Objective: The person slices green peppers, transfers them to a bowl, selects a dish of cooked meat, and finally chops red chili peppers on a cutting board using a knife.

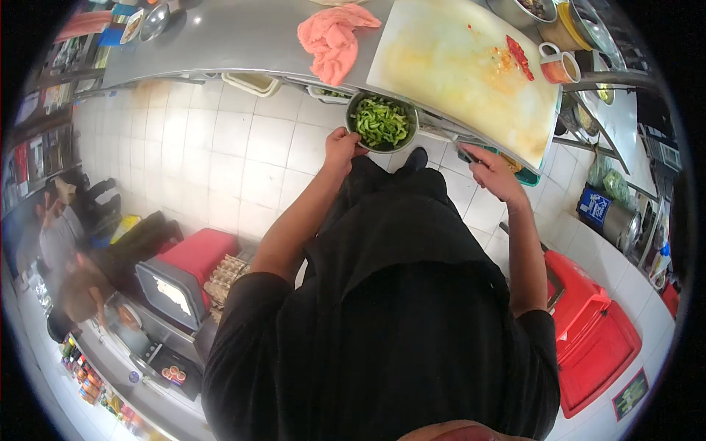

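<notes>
My left hand (343, 150) grips the near left rim of a round metal bowl (415, 126), held just below the table's edge. Sliced green vegetable strips (381, 122), which look like peppers, fill the bowl. To the right, below the cutting board, my right hand (491, 172) is closed around what looks like a knife (466, 155); most of it is hidden and its blade is not clear. Red strips (519, 57) and small scraps (498, 62) lie on the large, stained white cutting board (434, 51).
A pink cloth (337, 42) lies on the steel table (243, 37). One mug (559, 65) stands at the board's right edge. Open containers (252, 83) sit under the table edge. Behind me are a red bin (596, 338), egg trays (224, 278) and another person (81, 287) at left.
</notes>
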A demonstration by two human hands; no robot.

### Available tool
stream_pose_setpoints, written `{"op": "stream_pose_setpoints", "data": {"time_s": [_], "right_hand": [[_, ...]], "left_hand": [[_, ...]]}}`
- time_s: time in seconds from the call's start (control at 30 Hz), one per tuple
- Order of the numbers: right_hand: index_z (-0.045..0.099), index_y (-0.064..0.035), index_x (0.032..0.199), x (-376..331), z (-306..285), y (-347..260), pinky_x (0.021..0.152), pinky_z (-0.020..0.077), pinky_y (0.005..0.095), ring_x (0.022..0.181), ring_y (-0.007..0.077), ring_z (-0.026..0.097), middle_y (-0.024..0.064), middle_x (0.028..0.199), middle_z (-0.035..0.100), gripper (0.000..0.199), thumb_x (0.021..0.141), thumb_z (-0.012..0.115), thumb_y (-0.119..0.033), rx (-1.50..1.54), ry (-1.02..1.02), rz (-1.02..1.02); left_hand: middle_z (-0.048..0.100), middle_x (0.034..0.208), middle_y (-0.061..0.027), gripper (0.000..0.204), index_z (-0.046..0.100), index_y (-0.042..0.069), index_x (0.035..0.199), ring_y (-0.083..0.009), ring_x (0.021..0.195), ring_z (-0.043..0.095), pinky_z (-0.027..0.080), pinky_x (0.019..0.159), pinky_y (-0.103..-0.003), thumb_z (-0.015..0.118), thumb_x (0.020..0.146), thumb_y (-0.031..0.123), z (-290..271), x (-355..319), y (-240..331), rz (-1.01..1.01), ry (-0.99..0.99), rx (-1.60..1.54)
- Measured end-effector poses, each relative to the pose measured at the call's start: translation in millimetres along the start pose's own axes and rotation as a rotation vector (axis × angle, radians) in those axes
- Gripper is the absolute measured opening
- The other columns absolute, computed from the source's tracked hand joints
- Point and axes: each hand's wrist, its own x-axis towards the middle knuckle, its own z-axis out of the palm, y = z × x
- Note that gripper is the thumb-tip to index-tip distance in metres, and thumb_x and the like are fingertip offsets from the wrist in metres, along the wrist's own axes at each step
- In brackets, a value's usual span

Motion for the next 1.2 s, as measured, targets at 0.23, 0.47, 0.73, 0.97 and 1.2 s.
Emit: {"op": "stream_pose_setpoints", "data": {"time_s": [0.23, 0.47, 0.73, 0.97, 1.2], "right_hand": [[0.057, -0.0006, 0.115, -3.5, 9.5, 8.3, 0.05, 0.0474, 0.028, 0.057, 0.0136, 0.056, 0.005, 0.078, 0.059, 0.029, 0.094, 0.049, -0.019, 0.663, -0.015, 0.084], [0.054, -0.0006, 0.125, -7.6, 15.9, 12.2, 0.047, 0.0471, 0.0283, 0.056, 0.0149, 0.057, 0.0065, 0.078, 0.06, 0.041, 0.093, 0.05, -0.025, 0.752, 0.041, 0.073], [0.054, -0.0003, 0.126, -10.4, 26.3, 4.7, 0.047, 0.0466, 0.0282, 0.057, 0.0151, 0.057, 0.0063, 0.079, 0.06, 0.042, 0.093, 0.05, -0.024, 0.723, 0.059, 0.11], [0.06, -0.0018, 0.128, -5.3, 52.6, -3.8, 0.054, 0.0461, 0.0262, 0.061, 0.0139, 0.058, 0.005, 0.079, 0.061, 0.038, 0.092, 0.051, -0.012, 0.434, 0.061, -0.028], [0.065, -0.0132, 0.13, 14.4, 93.3, -42.6, 0.076, 0.0539, 0.0375, 0.085, 0.0319, 0.066, 0.0132, 0.099, 0.066, 0.052, 0.079, 0.066, -0.006, -0.348, 0.429, -0.467]], "left_hand": [[0.067, 0.085, -0.0133, 0.006, 0.055, 0.002, 0.084, -0.0249, 0.071, 0.07, 0.063, 0.065, -0.037, 0.059, 0.087, -0.002, -20.5, -0.6, -7.7, -0.015, -0.039, 0.067], [0.067, 0.084, -0.0121, 0.003, 0.058, 0.002, 0.085, -0.0224, 0.073, 0.07, 0.062, 0.063, -0.034, 0.059, 0.087, -0.001, -27.2, -14.4, -5.8, -0.003, -0.048, 0.079], [0.066, 0.08, -0.0093, 0.003, 0.058, 0.001, 0.084, -0.0187, 0.066, 0.067, 0.06, 0.057, -0.03, 0.058, 0.087, 0.0, -30.7, -26.6, 0.0, 0.013, -0.056, 0.063], [0.066, 0.082, -0.0101, 0.004, 0.058, 0.001, 0.085, -0.0213, 0.071, 0.069, 0.062, 0.062, -0.034, 0.059, 0.088, 0.0, -42.0, -38.6, 12.4, 0.013, -0.073, 0.105], [0.068, 0.085, -0.0116, 0.004, 0.06, 0.0, 0.091, -0.0229, 0.071, 0.069, 0.062, 0.064, -0.036, 0.059, 0.087, -0.001, -53.4, -61.5, 39.9, 0.006, -0.05, -0.001]]}}
